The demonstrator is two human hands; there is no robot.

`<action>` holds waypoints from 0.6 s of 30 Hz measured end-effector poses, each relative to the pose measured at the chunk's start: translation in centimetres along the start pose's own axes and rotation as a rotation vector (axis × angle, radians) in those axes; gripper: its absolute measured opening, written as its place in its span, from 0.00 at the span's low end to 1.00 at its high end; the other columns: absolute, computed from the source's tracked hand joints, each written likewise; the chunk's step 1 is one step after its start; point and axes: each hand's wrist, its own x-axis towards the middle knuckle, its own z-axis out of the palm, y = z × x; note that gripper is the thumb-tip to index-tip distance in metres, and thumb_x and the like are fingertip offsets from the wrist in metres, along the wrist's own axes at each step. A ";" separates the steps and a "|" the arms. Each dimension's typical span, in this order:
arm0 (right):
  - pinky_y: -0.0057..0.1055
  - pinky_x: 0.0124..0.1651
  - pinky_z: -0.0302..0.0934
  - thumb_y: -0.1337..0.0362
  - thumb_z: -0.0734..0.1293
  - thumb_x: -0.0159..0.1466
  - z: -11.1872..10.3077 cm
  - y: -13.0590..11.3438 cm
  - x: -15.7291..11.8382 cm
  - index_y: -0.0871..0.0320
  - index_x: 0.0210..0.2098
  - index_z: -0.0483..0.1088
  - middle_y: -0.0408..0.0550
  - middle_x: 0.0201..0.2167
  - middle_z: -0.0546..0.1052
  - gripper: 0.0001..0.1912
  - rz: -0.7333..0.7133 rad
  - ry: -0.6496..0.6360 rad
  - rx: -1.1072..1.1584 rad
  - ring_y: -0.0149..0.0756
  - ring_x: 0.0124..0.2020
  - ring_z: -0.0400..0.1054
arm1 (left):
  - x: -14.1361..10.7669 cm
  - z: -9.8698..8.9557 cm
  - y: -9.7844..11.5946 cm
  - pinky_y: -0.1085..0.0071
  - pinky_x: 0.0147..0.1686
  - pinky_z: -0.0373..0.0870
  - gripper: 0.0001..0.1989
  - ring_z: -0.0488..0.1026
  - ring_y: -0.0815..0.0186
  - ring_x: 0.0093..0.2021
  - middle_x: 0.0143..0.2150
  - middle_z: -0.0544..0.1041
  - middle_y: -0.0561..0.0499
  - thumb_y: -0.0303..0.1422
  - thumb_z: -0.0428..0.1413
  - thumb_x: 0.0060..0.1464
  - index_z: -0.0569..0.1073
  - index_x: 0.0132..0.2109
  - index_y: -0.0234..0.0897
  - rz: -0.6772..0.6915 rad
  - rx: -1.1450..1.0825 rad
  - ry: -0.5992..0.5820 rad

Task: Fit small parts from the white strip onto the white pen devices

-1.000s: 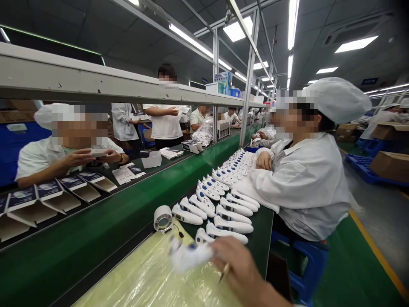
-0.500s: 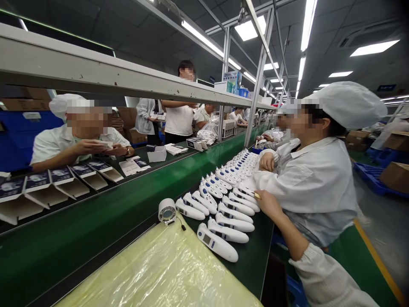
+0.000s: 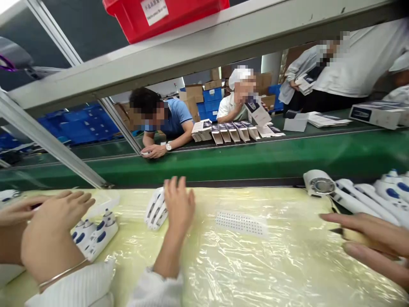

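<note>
My left hand (image 3: 180,202) is over the yellow plastic sheet (image 3: 287,256), fingers apart. Its left side is against a fanned group of three white handheld devices (image 3: 156,209). At the right edge my right hand (image 3: 380,241) holds a yellow tool with a dark tip (image 3: 351,235), partly hidden by the fingers. A clear sheet of small dots (image 3: 241,223) lies between my hands. On the left, a neighbour's hand with a bracelet (image 3: 54,226) is beside white devices with blue buttons (image 3: 96,234).
A round white fan (image 3: 319,183) and more white devices (image 3: 361,200) stand at right. Behind runs a green conveyor side (image 3: 223,164) with open boxes (image 3: 234,132). People sit and stand across it. A red bin (image 3: 172,17) rests on the overhead shelf (image 3: 204,49).
The view has swung left. My right hand, earlier over the device rows with the yellow tool, now shows at the right edge; my left hand has come into view.
</note>
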 end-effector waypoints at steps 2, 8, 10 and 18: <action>0.47 0.42 0.71 0.38 0.59 0.66 0.9 -2.9 1.1 0.38 0.53 0.74 0.50 0.49 0.77 0.24 -0.091 -0.142 0.002 0.53 0.49 0.72 | 1.2 -1.1 -2.7 0.30 0.63 0.36 0.29 0.31 0.34 0.72 0.69 0.45 0.17 0.34 0.42 0.65 0.58 0.65 0.13 -0.184 0.118 0.082; 0.38 0.39 0.74 0.41 0.58 0.70 5.2 -6.0 2.7 0.46 0.50 0.76 0.51 0.47 0.78 0.24 -0.126 -0.160 0.101 0.49 0.46 0.74 | 0.9 -1.0 -5.4 0.37 0.66 0.41 0.28 0.34 0.34 0.72 0.73 0.46 0.28 0.37 0.47 0.64 0.63 0.65 0.22 -0.287 0.260 -0.051; 0.38 0.39 0.75 0.41 0.57 0.70 6.6 -5.3 2.5 0.47 0.49 0.77 0.51 0.46 0.78 0.25 -0.077 -0.132 0.098 0.49 0.46 0.74 | 1.0 -1.2 -5.5 0.39 0.67 0.43 0.28 0.36 0.35 0.72 0.73 0.47 0.31 0.39 0.47 0.64 0.63 0.65 0.24 -0.300 0.274 -0.066; 0.36 0.41 0.73 0.41 0.60 0.68 9.0 -0.7 1.5 0.46 0.49 0.73 0.46 0.51 0.76 0.22 -0.073 -0.118 0.134 0.47 0.48 0.74 | 1.5 -5.8 -11.7 0.40 0.65 0.53 0.26 0.45 0.39 0.71 0.70 0.52 0.30 0.38 0.45 0.67 0.58 0.66 0.26 -0.614 0.399 0.147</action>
